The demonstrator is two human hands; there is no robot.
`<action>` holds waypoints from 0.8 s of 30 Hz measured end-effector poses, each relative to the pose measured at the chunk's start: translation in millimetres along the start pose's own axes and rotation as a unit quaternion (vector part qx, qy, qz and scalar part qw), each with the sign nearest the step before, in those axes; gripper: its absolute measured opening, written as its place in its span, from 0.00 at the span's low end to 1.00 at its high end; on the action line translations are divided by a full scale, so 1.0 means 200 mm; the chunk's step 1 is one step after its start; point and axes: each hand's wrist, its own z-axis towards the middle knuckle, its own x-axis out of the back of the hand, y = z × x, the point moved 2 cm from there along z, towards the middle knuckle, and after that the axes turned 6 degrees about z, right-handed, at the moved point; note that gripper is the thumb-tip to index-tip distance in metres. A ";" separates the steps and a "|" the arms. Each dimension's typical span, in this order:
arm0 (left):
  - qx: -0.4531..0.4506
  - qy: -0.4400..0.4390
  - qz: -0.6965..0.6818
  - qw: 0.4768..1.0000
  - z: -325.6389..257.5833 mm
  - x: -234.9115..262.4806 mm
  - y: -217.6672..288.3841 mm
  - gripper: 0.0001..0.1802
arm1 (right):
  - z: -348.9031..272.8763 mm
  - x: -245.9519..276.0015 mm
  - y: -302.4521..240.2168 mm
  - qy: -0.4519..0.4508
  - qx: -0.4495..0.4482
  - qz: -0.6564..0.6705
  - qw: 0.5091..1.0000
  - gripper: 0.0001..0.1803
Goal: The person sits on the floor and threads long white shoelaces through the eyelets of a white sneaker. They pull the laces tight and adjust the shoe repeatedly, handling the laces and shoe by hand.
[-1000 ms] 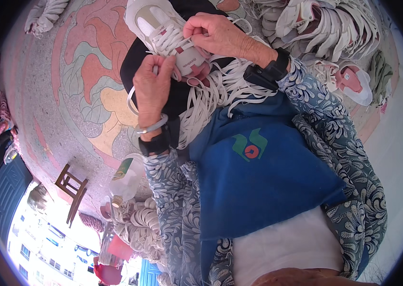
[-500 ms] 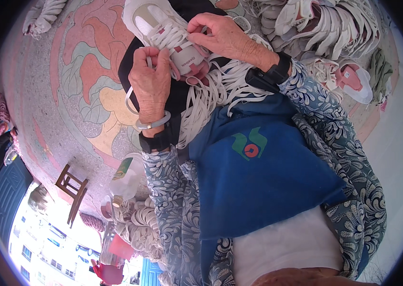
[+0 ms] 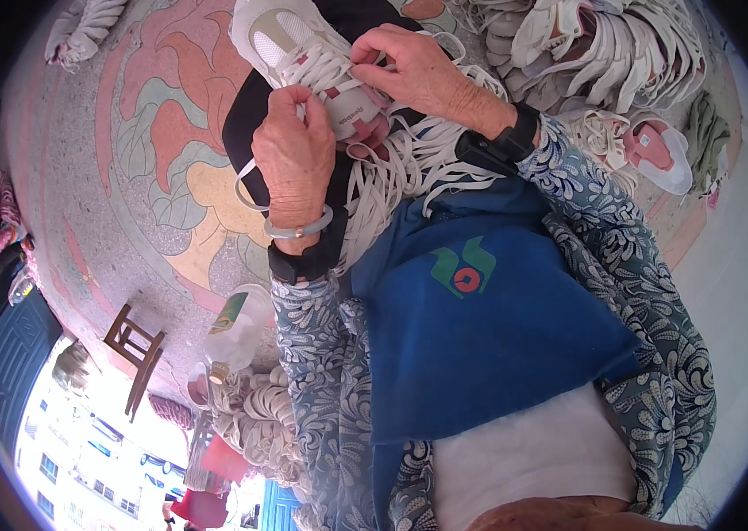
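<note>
A white sneaker [image 3: 290,40] with pink and grey parts rests toe-away on dark cloth over my lap. White laces [image 3: 325,73] criss-cross its front. At the shoe's left edge, my left hand [image 3: 296,164] is closed, its fingertips pinching a shoelace; a loop hangs out beside the wrist. My right hand [image 3: 423,75] pinches at the right edge of the lacing, with thumb and forefinger together on a shoelace that they mostly hide. A bundle of loose white laces [image 3: 383,195] spills over my lap below the shoe.
Piles of pale shoe parts [image 3: 613,53] lie at the far right, near a pink-lined shoe upper [image 3: 653,146] and an olive cloth [image 3: 704,133]. To the left are a small wooden stool [image 3: 133,350], a plastic jug [image 3: 239,327] and another heap of shoe parts [image 3: 259,411].
My left hand has moved slightly right, closer over the shoe, and turned so its back shows more. My right hand has barely moved. In the background, a red-clad person has shifted.
</note>
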 end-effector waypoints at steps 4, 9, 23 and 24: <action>0.163 -0.148 -0.287 0.932 0.04 0.03 -0.07 0.11 | 0.00 -0.01 -0.04 0.025 0.040 0.000 0.999 0.08; 0.240 -0.175 -0.271 0.916 0.04 0.03 -0.08 0.11 | 0.02 -0.04 -0.04 0.017 0.094 -0.041 0.995 0.06; 0.214 -0.107 -0.271 0.932 -0.01 0.00 -0.08 0.14 | 0.01 0.05 -0.03 -0.068 -0.076 -0.002 0.995 0.12; 0.217 -0.108 -0.281 0.928 -0.01 0.00 -0.07 0.15 | -0.01 0.07 -0.06 -0.100 -0.094 0.002 0.990 0.13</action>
